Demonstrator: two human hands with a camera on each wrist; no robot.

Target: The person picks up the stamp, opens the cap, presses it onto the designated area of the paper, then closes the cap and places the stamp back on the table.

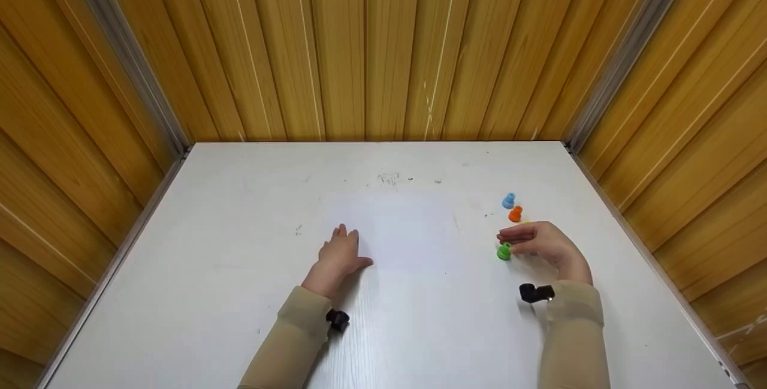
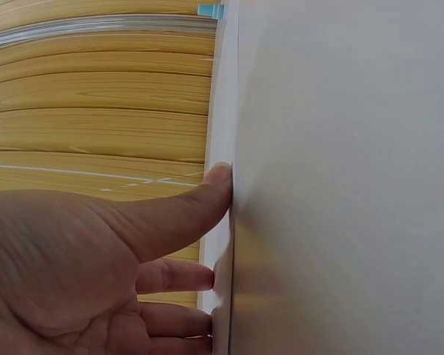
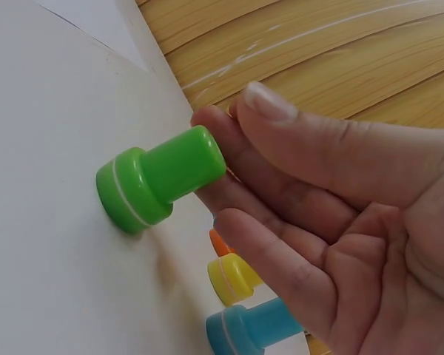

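Note:
My left hand (image 1: 340, 257) rests at the left edge of a white sheet of paper (image 1: 413, 233), thumb spread out toward its middle. In the left wrist view the thumb and fingertips touch the white surface. A green toy stamp (image 3: 159, 177), with a wide round base and narrower handle, stands on the table. My right hand (image 1: 542, 245) surrounds its handle loosely; the right wrist view has the thumb apart from it and the fingers behind. Beyond the hand are a light blue stamp (image 1: 509, 200) and an orange stamp (image 1: 516, 214). The hand mostly hides a yellow stamp (image 3: 228, 279).
A darker blue stamp (image 3: 237, 331) shows beside the yellow one in the right wrist view. The white table (image 1: 239, 197) has faint dark marks. Wood-patterned walls (image 1: 383, 47) stand behind it and at both sides, with grey metal posts in the corners.

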